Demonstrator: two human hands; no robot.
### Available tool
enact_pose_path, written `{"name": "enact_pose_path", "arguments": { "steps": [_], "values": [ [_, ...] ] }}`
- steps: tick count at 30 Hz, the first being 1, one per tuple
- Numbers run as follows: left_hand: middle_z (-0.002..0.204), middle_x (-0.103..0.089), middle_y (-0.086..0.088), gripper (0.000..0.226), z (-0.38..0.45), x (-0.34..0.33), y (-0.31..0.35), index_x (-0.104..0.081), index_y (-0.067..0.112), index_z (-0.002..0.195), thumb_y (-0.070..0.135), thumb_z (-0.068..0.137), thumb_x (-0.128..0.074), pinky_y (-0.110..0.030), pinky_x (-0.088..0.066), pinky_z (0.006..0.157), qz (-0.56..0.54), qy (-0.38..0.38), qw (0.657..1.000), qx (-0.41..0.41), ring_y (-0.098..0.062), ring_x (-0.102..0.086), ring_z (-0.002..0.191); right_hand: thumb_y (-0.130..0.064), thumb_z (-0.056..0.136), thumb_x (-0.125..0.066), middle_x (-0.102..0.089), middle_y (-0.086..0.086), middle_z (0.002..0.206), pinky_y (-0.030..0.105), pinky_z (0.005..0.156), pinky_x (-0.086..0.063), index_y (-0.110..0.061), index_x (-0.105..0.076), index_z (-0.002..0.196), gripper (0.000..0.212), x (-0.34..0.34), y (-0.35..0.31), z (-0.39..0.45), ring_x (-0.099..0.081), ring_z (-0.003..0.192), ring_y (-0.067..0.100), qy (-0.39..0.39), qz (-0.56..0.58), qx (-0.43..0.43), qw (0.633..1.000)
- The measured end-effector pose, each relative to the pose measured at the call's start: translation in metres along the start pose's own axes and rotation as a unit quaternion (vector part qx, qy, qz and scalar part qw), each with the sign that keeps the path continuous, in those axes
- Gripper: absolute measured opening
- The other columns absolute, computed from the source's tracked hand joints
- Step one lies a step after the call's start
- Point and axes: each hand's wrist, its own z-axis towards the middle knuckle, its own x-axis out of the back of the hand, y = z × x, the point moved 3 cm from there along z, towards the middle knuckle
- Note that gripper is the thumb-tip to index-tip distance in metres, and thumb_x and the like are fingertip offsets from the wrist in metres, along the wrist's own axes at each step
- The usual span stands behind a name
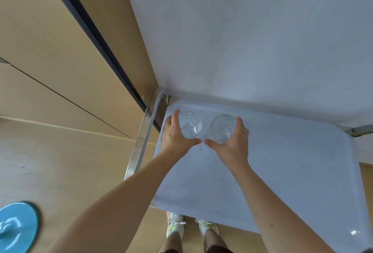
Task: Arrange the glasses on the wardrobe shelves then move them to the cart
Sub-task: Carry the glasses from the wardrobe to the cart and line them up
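Two clear ribbed glasses stand upright side by side at the far left corner of the cart's pale top (272, 172). My left hand (175, 135) curls round the left glass (189, 124), thumb at its near side. The right glass (222, 128) is held the same way by my right hand (234, 141). The two thumbs nearly touch between the glasses. Whether the glasses rest on the cart top or hang just above it I cannot tell.
The cart's metal handle (143, 133) runs along its left side, close to a wooden wardrobe panel (60, 51) with a dark edge strip. A white wall (252, 30) rises behind the cart. A blue round base (18, 226) sits on the floor at lower left.
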Motion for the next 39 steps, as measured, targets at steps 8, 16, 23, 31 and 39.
{"name": "enact_pose_path", "arguments": {
  "steps": [8, 16, 23, 31, 39],
  "values": [
    [0.145, -0.049, 0.005, 0.114, 0.025, 0.014, 0.006, -0.034, 0.034, 0.146, 0.045, 0.052, -0.097, -0.046, -0.047, 0.106, 0.006, 0.054, 0.999, -0.001, -0.023, -0.048, 0.132, -0.018, 0.061, -0.093, -0.044, 0.002, 0.147, 0.027, 0.098, -0.036, -0.025, -0.034, 0.154, 0.11, 0.009, -0.004, 0.025, -0.048, 0.131, 0.021, -0.013, 0.032, 0.029, 0.999],
    [0.132, -0.057, 0.008, 0.103, 0.049, 0.019, 0.014, -0.043, 0.033, 0.139, 0.043, 0.051, -0.098, -0.047, -0.051, 0.101, -0.032, 0.063, 0.997, 0.009, -0.02, -0.052, 0.124, -0.01, 0.063, -0.091, -0.042, 0.0, 0.15, 0.024, 0.098, -0.035, -0.023, -0.035, 0.155, 0.109, 0.006, -0.019, 0.049, -0.046, 0.134, 0.02, -0.054, 0.037, 0.059, 0.996],
    [0.14, -0.053, -0.001, 0.109, 0.064, 0.017, 0.02, -0.039, 0.024, 0.145, 0.043, 0.055, -0.098, -0.043, -0.049, 0.104, -0.022, 0.06, 0.998, 0.006, -0.023, -0.051, 0.128, -0.006, 0.063, -0.09, -0.043, 0.0, 0.148, -0.004, 0.065, -0.038, -0.026, -0.035, 0.156, 0.109, 0.001, -0.024, 0.064, -0.046, 0.133, 0.02, -0.065, 0.057, 0.059, 0.995],
    [0.146, -0.043, -0.01, 0.117, 0.07, 0.011, 0.013, -0.026, 0.016, 0.15, 0.035, 0.06, -0.097, -0.04, -0.044, 0.106, 0.049, 0.009, 0.998, -0.028, -0.028, -0.045, 0.134, -0.005, 0.063, -0.091, -0.046, -0.002, 0.148, -0.006, 0.066, -0.037, -0.026, -0.037, 0.155, 0.109, -0.002, -0.028, 0.074, -0.048, 0.132, 0.017, -0.086, 0.062, 0.073, 0.992],
    [0.143, -0.047, 0.0, 0.109, 0.069, 0.01, 0.013, -0.03, 0.014, 0.147, 0.038, 0.063, -0.095, -0.03, -0.038, 0.1, 0.053, 0.029, 0.997, -0.039, -0.022, -0.042, 0.136, -0.01, 0.064, -0.093, -0.044, -0.002, 0.15, 0.022, 0.096, -0.037, -0.024, -0.035, 0.155, 0.109, -0.002, -0.033, 0.073, -0.046, 0.135, 0.017, -0.093, 0.065, 0.093, 0.989]
  ]
}}
